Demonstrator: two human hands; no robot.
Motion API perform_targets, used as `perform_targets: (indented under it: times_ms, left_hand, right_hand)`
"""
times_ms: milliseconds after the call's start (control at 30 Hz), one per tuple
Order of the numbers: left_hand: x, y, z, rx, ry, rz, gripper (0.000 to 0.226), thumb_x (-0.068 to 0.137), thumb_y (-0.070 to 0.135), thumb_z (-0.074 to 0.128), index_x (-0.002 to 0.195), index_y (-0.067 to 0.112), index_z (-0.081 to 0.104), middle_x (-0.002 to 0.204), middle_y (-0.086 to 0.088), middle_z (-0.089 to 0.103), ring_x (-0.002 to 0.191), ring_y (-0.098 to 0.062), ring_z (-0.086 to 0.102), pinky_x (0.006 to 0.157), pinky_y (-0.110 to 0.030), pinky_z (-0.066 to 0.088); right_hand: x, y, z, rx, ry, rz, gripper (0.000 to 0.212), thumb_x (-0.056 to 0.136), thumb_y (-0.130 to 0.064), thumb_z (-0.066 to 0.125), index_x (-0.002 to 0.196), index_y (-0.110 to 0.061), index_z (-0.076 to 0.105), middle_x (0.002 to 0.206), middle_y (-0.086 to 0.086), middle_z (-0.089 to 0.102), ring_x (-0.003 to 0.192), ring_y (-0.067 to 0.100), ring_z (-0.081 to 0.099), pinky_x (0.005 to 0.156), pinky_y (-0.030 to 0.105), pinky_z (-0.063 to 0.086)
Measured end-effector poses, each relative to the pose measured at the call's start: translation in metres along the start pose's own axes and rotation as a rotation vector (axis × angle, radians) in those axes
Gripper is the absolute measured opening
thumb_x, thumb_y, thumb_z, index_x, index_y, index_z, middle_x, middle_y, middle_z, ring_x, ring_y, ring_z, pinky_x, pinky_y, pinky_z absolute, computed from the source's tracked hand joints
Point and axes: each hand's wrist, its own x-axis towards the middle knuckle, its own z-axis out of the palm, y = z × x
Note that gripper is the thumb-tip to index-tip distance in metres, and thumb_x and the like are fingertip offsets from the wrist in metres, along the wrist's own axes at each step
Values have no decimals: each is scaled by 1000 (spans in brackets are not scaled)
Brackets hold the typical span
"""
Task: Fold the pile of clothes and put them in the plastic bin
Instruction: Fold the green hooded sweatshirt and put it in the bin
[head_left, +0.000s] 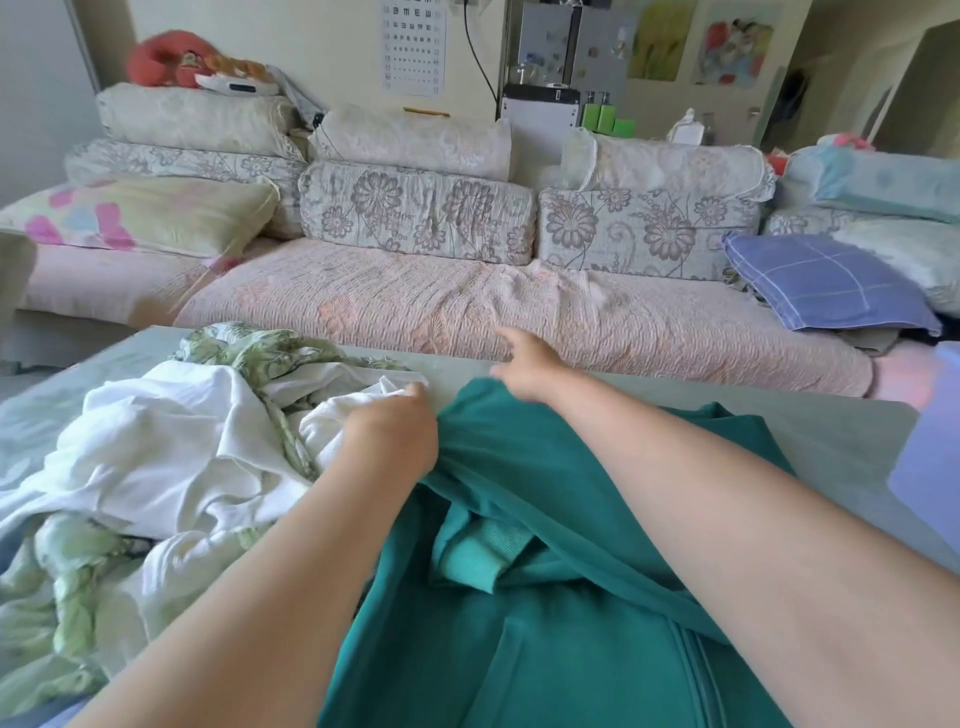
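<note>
teal sweatshirt: lying bunched on the table right in front of me, not folded yet, with a ribbed cuff tucked in at the middle.
left hand: I'm curling the fingers into the sweatshirt's left edge, right where it's touching the pile.
right hand: reaching over the far edge of the sweatshirt. It's blurry, so honestly I can't tell if it's pinching cloth or just hovering with the fingers out.
risk, pile: the left hand is sitting right against the white garment, so I'm guessing a pull could drag some of that white cloth along with the teal.
risk, fold: that cuff is buried under a crease. If it isn't pulled out first, I'm expecting a lumpy fold.
risk, far edge: the right hand is working near the table's far edge, so cloth could slide off toward the sofa.
pile: white stuff is tangling with a green floral fabric, filling the left side and crowding my flattening space.
plastic bin: the bluish thing at the right edge, only partly in view, is probably it. It's near the sweatshirt with nothing lying between.
background: a blue checked pillow is sitting far right on the sofa, out of the way.
</note>
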Motion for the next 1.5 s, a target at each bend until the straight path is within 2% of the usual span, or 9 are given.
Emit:
perform_targets:
  times_ms: [100, 233, 400, 633, 867, 1067, 1200, 1400, 1500]
  left_hand:
    - [13, 8, 10, -25, 240, 113, 46, 90, 5, 51, 134, 9, 42, 130, -11, 49, 119, -30, 52, 80, -36, 44]
    - [10, 54, 14, -233, 311, 575, 42, 97, 22, 43, 138, 26, 48, 135, -1, 48, 129, -23, 42, 104, -39, 38]
    - [18, 43, 43, 11, -284, 321, 68, 99, 58, 27, 157, 34, 0, 164, 3, -8, 151, -25, 0, 120, -43, 6]
    - [1, 109, 23, 30, 106, 422, 47, 95, 22, 38, 141, 25, 42, 139, -4, 48, 129, -26, 45, 103, -40, 37]
    - [-23, 184, 41, -12, 132, 784, 50, 102, 23, 35, 149, 38, 29, 148, 5, 40, 134, -20, 40, 104, -40, 41]
    - [-17, 193, 49, 45, 47, 692, 54, 104, 38, 23, 156, 36, 8, 161, 3, 19, 144, -25, 22, 112, -46, 31]
    - [-5, 192, 48, -56, 50, 647, 48, 104, 40, 27, 152, 36, 23, 146, 0, 35, 135, -25, 37, 107, -46, 38]
    - [5, 177, 31, -152, 265, 517, 28, 100, 32, 39, 120, 26, 59, 117, -4, 53, 107, -29, 60, 79, -38, 47]
    - [12, 167, 17, -452, 493, 396, 25, 102, 21, 40, 118, 17, 59, 115, -8, 51, 93, -35, 59, 64, -38, 42]
  right_hand:
    - [-13, 11, 4, -159, -235, -14, 63, 93, -16, 64, 151, -21, 40, 156, 4, 40, 137, 23, 46, 113, 33, 37]
    - [-46, 51, -32, -77, -105, 15, 55, 94, -13, 58, 147, -22, 46, 151, 5, 47, 136, 20, 48, 113, 36, 38]
    - [-79, 79, -54, -175, -148, 17, 38, 97, -9, 54, 134, -17, 60, 132, 2, 61, 126, 18, 56, 109, 29, 39]
    - [-163, 141, -134, -346, -153, 128, 30, 93, -10, 56, 115, -22, 72, 116, -4, 70, 107, 12, 63, 102, 28, 46]
    - [-231, 147, -164, -523, -398, 322, 36, 84, -28, 64, 119, -29, 70, 116, -9, 68, 105, 15, 64, 91, 29, 54]
    - [-257, 153, -171, -508, -506, 432, 42, 72, -36, 79, 110, -24, 64, 103, -7, 66, 91, 16, 67, 82, 35, 58]
    - [-253, 152, -166, -422, -387, 373, 12, 79, -26, 66, 83, -19, 58, 86, -3, 62, 72, 19, 58, 62, 30, 46]
    - [-244, 151, -174, -227, -185, 328, 17, 91, -18, 54, 102, -7, 61, 97, 15, 63, 79, 16, 49, 68, 29, 34]
    - [-237, 149, -177, -213, 152, 194, 22, 98, -31, 56, 118, -21, 58, 116, 1, 64, 102, 20, 58, 80, 30, 40]
